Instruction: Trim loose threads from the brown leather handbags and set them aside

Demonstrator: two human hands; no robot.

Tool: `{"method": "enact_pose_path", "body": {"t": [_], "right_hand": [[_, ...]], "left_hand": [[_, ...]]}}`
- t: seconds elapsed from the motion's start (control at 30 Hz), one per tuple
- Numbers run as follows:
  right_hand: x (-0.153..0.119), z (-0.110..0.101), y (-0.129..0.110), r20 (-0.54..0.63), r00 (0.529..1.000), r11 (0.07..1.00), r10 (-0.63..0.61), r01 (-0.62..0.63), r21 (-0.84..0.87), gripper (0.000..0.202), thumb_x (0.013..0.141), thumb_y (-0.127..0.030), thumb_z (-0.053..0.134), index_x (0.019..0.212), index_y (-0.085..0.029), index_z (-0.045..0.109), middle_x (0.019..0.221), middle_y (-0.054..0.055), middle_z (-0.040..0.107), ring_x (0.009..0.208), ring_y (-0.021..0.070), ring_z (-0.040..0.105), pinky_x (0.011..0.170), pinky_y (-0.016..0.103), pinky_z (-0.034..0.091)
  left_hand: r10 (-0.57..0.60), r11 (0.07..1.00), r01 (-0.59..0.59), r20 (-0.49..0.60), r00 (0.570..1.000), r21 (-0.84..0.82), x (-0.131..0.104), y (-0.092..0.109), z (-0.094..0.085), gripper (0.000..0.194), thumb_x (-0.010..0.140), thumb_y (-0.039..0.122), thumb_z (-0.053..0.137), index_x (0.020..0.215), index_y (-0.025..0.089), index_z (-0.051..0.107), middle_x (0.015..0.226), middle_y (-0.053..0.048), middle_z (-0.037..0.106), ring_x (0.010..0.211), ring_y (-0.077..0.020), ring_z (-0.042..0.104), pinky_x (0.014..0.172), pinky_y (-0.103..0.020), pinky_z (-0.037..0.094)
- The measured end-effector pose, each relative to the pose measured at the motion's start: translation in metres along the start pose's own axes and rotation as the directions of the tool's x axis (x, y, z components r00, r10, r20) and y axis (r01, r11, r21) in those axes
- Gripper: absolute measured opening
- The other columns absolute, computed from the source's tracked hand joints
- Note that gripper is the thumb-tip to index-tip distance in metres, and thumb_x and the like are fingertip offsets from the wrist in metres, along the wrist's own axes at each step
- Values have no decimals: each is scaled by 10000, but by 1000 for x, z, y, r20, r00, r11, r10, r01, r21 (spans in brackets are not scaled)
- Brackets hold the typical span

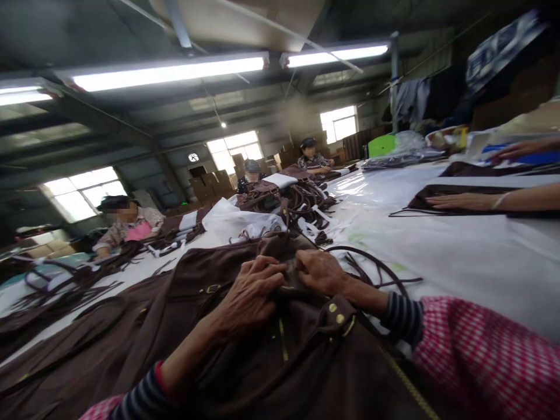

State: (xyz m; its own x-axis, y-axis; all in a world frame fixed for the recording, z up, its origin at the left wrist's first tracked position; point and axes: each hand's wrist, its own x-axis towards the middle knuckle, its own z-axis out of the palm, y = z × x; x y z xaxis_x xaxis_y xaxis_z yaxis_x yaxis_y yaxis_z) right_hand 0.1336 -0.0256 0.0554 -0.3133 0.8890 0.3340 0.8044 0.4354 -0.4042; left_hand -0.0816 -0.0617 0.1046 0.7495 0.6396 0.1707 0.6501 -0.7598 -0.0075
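A dark brown handbag (315,361) with brass rivets, buckles and gold zips lies right in front of me on the table. My left hand (254,289) is closed at the bag's upper edge, its fingers bent over the material. Close by on the right, my right hand (321,271) is closed too, with curled fingers gripping the same edge. Their fingertips are partly hidden, so the exact fold between them does not show. A thin brown strap (376,259) loops out behind my right wrist.
More brown bags (100,344) spread to the left. A pile of bags with straps (284,195) stands ahead on the white table (472,251). At right, a co-worker's hand (464,201) presses on a flat brown piece. Other people sit along the far side.
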Motion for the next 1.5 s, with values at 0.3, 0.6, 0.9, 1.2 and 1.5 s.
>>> {"method": "enact_pose_path", "body": {"t": [0.3,0.6,0.9,1.2,1.5], "right_hand": [[11,3,5,-52,988,989,-149,150,16,227,826,-141,527,964,-159,706,950,100,716,859,213,642,702,285,402],[-23,9,29,35,965,682,-258,157,714,72,751,-157,644,751,-141,715,676,-24,633,650,125,557,614,217,410],[-34,-60,115,-53,986,971,160,-148,185,184,814,-150,590,877,-131,762,865,56,741,827,164,652,739,229,436],[-43,-45,145,176,896,911,409,-389,-135,207,766,-341,695,810,-152,764,862,128,746,782,242,665,642,287,406],[-38,-35,167,165,885,894,434,-446,39,158,678,-225,665,761,-140,769,728,70,728,679,180,635,604,253,404]], "left_hand": [[-284,914,296,83,955,-277,14,-19,-17,487,1015,469,279,989,313,739,1098,-35,684,1031,-231,576,939,-361,444],[-104,988,92,93,990,121,37,4,-6,122,911,377,611,914,387,732,918,-3,676,942,-242,520,817,-384,288],[2,974,3,-22,1000,228,24,8,9,192,999,379,542,908,298,691,1006,7,687,1054,-234,500,932,-440,248],[35,981,-21,-67,997,194,22,4,21,264,1054,305,436,875,227,613,964,27,681,1065,-189,546,1010,-457,209],[-16,979,30,-73,997,200,20,8,20,273,1051,318,441,873,221,624,932,26,665,1033,-188,529,1009,-443,210]]}}
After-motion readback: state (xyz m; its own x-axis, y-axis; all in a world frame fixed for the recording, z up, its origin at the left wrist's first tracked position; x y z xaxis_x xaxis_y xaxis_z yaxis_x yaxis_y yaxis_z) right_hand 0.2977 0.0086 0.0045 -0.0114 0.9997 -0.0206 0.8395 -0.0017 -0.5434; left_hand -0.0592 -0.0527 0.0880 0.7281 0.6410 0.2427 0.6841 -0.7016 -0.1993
